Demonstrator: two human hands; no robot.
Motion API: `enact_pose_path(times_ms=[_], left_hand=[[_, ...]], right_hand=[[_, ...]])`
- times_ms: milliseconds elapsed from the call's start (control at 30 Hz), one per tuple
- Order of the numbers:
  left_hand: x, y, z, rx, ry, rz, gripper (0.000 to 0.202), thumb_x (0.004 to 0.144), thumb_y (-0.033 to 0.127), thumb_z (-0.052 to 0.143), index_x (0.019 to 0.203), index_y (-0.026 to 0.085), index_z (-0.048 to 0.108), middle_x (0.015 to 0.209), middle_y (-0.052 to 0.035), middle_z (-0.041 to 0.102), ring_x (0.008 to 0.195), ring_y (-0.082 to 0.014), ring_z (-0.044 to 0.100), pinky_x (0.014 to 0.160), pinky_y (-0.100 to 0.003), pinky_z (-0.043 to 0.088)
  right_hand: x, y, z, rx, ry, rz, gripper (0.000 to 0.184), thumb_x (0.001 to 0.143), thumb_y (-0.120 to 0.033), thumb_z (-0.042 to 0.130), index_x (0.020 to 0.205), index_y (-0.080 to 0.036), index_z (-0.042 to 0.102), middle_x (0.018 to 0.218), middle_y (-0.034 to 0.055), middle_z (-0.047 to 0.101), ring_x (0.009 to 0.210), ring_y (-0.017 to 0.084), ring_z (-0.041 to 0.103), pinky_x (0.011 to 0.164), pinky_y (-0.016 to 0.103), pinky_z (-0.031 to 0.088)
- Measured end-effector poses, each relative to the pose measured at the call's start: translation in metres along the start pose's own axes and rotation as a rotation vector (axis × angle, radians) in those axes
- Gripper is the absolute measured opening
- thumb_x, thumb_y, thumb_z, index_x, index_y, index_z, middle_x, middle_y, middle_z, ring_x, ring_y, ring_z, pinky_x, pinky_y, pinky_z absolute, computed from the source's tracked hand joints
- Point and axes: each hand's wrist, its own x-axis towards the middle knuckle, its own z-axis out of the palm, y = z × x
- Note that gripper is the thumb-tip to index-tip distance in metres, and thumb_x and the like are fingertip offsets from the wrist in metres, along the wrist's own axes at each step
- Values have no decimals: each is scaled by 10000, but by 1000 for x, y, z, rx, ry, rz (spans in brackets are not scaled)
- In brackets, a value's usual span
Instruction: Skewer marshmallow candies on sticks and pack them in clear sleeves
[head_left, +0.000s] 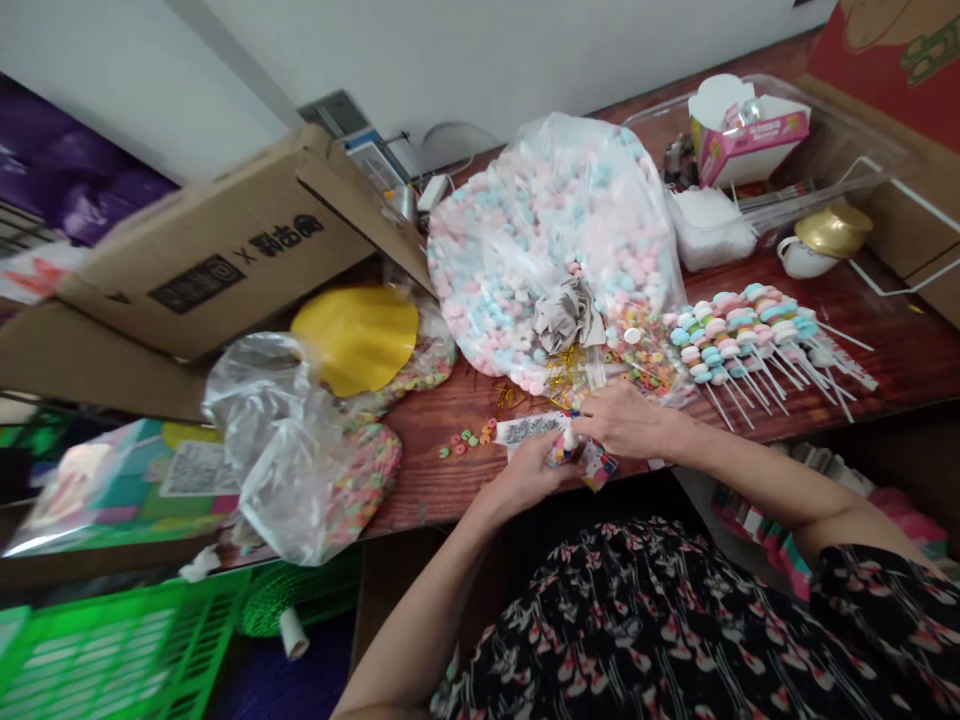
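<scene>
Close to the table's front edge, my left hand (531, 470) is closed around a small patterned wrapper (598, 463) in white, red, blue and yellow. My right hand (626, 420) pinches at the top of this wrapper, fingers bent and almost touching the left thumb. A small white tip shows between the hands; what is inside is hidden. Just behind them lies a white printed strip (529, 428). Left of the strip, several small ring candies (469, 438) are scattered on the wood. Gold twist ties (564, 375) lie beyond my fingers.
A large clear bag of pastel marshmallows (495, 250) fills the back, with crumpled grey paper (568, 315) against it. Marshmallow skewers (742, 335) lie at right, near a gold-topped cup (832, 235). A cardboard box (217, 250), yellow disc (356, 338) and plastic bag (277, 440) crowd the left.
</scene>
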Motion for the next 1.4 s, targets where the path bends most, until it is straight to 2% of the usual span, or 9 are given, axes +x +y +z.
enact_pose_path(times_ms=[167, 333, 567, 800, 967, 1133, 1233, 1300, 1400], left_hand=[[-7, 11, -10, -310, -464, -307, 407, 605, 409, 817, 764, 171, 528, 521, 83, 502, 399, -80, 454, 382, -200, 328], [-3, 19, -1, -483, -583, -363, 466, 501, 332, 881, 692, 169, 489, 527, 90, 517, 360, -57, 450, 351, -181, 354], [-11, 15, 1, -593, -431, -309, 432, 557, 339, 859, 680, 169, 482, 450, 86, 494, 332, -56, 422, 303, -156, 236], [-16, -1, 6, -489, -338, -184, 347, 578, 332, 838, 631, 146, 550, 448, 72, 483, 336, -59, 408, 328, -180, 281], [-27, -23, -12, -704, 40, -35, 385, 711, 465, 744, 860, 153, 576, 563, 64, 516, 434, -54, 436, 420, -172, 325], [-33, -39, -30, -773, 102, -24, 381, 841, 535, 583, 907, 160, 587, 634, 27, 549, 468, -63, 408, 422, -186, 286], [-21, -46, -23, -753, 233, 26, 408, 829, 556, 582, 778, 151, 593, 557, 41, 483, 453, -63, 360, 424, -193, 284], [-12, -50, -15, -764, 315, 42, 411, 810, 563, 601, 787, 152, 606, 558, 36, 503, 466, -70, 393, 433, -190, 305], [-7, -53, -9, -797, 328, 2, 420, 798, 580, 608, 810, 161, 607, 540, 36, 524, 437, -81, 441, 409, -187, 320]], right_hand=[[-20, 13, 21, 6, 334, -236, 229, 943, -283, 456, 830, -172, 621, 809, 54, 603, 770, 176, 451, 684, 325, 244], [-42, 22, 23, -19, 528, -262, 269, 973, -266, 407, 833, -171, 616, 785, 37, 576, 759, 165, 407, 740, 342, 242], [-40, 6, 14, -60, 558, -267, 262, 955, -173, 429, 762, -156, 605, 718, 20, 574, 729, 152, 410, 762, 356, 224], [11, -29, 19, 203, 148, -283, 149, 858, -255, 557, 767, -160, 627, 730, 37, 612, 698, 155, 442, 724, 340, 276], [51, -14, 10, 419, 134, -84, 202, 883, -122, 450, 954, -133, 639, 873, 70, 611, 763, 139, 495, 673, 260, 339], [82, 0, 11, 283, -8, -66, 232, 829, -62, 423, 797, -131, 642, 774, 62, 606, 673, 131, 485, 616, 252, 335], [93, -14, 18, 198, -92, 13, 324, 811, -82, 443, 1070, -121, 633, 904, 95, 647, 708, 156, 526, 617, 272, 361], [96, -25, 22, 218, -91, 87, 579, 788, -57, 427, 1364, -122, 449, 1073, 129, 643, 814, 187, 568, 676, 297, 415], [89, -33, 24, 375, -13, 143, 760, 775, -26, 392, 1502, -177, 229, 1288, 136, 565, 988, 207, 570, 798, 338, 463]])
